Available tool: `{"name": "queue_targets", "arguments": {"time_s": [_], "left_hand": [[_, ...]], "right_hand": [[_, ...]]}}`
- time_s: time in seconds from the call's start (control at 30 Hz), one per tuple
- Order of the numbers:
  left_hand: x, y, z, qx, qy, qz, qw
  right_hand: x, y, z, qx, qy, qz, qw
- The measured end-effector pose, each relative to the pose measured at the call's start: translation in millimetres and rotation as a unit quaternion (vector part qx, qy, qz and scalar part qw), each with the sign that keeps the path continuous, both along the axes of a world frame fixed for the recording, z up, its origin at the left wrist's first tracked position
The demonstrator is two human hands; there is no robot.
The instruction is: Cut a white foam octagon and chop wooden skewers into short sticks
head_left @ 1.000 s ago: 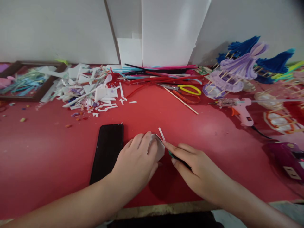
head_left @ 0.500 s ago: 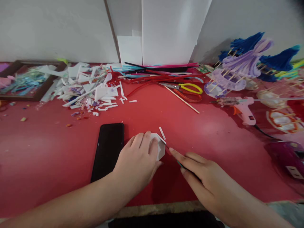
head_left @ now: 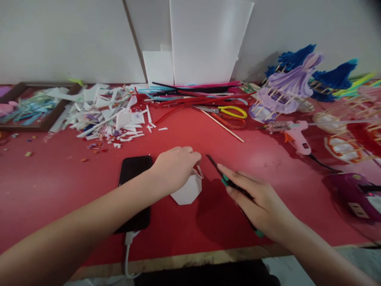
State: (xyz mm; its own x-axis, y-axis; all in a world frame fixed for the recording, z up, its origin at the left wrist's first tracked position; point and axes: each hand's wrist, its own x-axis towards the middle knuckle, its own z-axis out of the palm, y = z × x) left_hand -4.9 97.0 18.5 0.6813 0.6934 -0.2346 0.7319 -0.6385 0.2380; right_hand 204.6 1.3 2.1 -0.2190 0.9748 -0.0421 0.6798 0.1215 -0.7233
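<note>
My left hand [head_left: 175,169] reaches over a small white board piece [head_left: 188,190] with cut corners, lying flat on the red table. Its fingers are pinched together at the upper end of thin white offcut strips [head_left: 200,172] by the board's far right edge; the fingertips are partly hidden. In my right hand [head_left: 256,198] is a box cutter [head_left: 235,186] with a black and green body. Its dark blade is out, pointing up and left, held off the board. A black phone [head_left: 135,198] lies under my left forearm, a white cable plugged into its near end.
White scraps [head_left: 110,115] are heaped at the back left beside a brown frame [head_left: 44,126]. Behind lie colourful pipe cleaners [head_left: 196,95], scissors [head_left: 232,112] and a wooden stick [head_left: 223,126]. At right are a glue gun [head_left: 299,137], small umbrella-like crafts [head_left: 293,83] and a purple power box [head_left: 345,194].
My left hand has let go of the board and moved up to the cut strips. The box cutter has drawn away from the board's edge, and its blade now shows clear.
</note>
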Motion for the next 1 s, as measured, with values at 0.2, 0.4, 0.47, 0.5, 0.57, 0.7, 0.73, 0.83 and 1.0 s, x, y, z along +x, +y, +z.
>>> {"name": "queue_targets", "arguments": {"time_s": [0.2, 0.4, 0.47, 0.5, 0.57, 0.7, 0.73, 0.83, 1.0], "left_hand": [[-3, 6, -8.5, -0.055, -0.051, -0.013, 0.997], [-3, 4, -12.2, -0.045, -0.069, 0.042, 0.996], [-2, 4, -11.3, -0.048, -0.08, 0.065, 0.994], [-2, 3, -10.4, -0.051, -0.087, 0.076, 0.992], [0, 2, -7.8, -0.054, -0.102, 0.096, 0.989], [4, -5, -2.5, -0.08, -0.236, 0.148, 0.957], [5, -6, -1.8, -0.096, -0.28, 0.158, 0.942], [7, -9, -0.3, -0.137, -0.362, 0.168, 0.907], [2, -2, 2.7, -0.182, -0.413, 0.24, 0.859]], "right_hand": [[6, 5, -8.2, -0.015, 0.011, -0.032, 0.999], [6, 9, -9.4, 0.002, 0.02, -0.043, 0.999], [5, 10, -10.2, 0.002, 0.031, -0.049, 0.998], [4, 11, -10.4, -0.004, 0.039, -0.056, 0.998], [1, 11, -9.7, -0.038, 0.07, -0.09, 0.993], [-12, 11, -3.9, -0.157, 0.196, -0.141, 0.958], [-15, 11, -2.5, -0.182, 0.229, -0.14, 0.946], [-22, 11, -1.5, -0.224, 0.293, -0.149, 0.918], [-19, 10, -9.0, -0.21, 0.301, -0.165, 0.915]]}}
